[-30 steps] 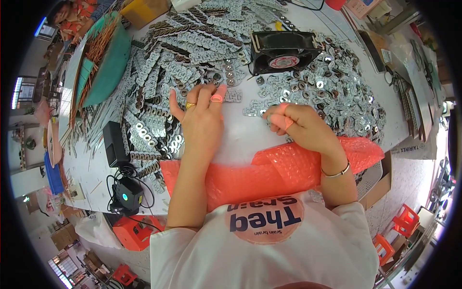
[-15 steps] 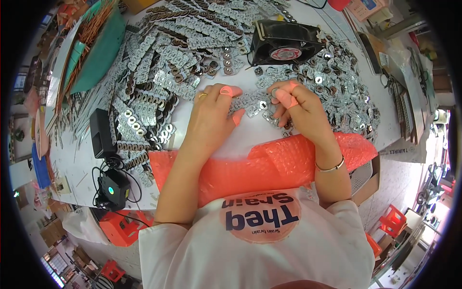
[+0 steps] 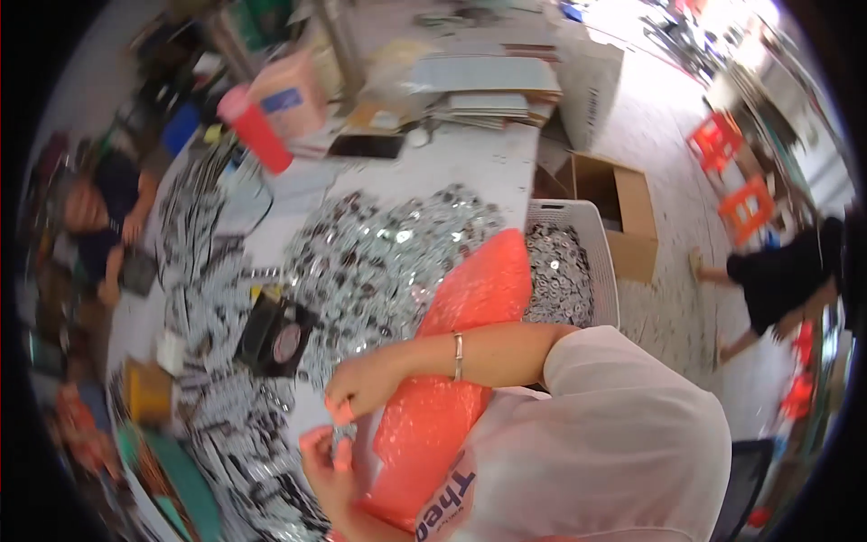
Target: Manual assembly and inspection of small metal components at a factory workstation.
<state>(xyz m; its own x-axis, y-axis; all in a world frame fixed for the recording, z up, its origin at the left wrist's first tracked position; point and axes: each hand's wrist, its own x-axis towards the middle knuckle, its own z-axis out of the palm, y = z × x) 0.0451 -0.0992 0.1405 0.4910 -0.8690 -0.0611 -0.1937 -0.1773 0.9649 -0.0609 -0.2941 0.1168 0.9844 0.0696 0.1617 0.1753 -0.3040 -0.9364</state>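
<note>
Both hands are close together over the white table, slightly blurred, with pink covers on thumb and finger. Between them is a small silvery metal strip (image 3: 345, 433). My left hand (image 3: 323, 470) is curled, with the strip at its thumb and finger. Just beyond it, my right hand (image 3: 368, 381) is closed, fingertips pressed together and pointing down at the strip; what they pinch is too small to make out. Red bubble wrap (image 3: 442, 406) lies under my right forearm along the table edge. A heap of small metal pieces (image 3: 388, 253) spreads beside my right hand.
A black fan (image 3: 275, 336) stands left of my right hand. More metal strips (image 3: 253, 452) lie beside a green basin (image 3: 185, 479). A white basket (image 3: 603, 271) of metal pieces and a cardboard box (image 3: 637, 221) stand off the table's edge. Another person (image 3: 108, 208) sits far left; one walks at right.
The view has swung to the right, bringing the basket, the box and other people into sight. My hands have come closer together, and my left hand has closed in at the strip.
</note>
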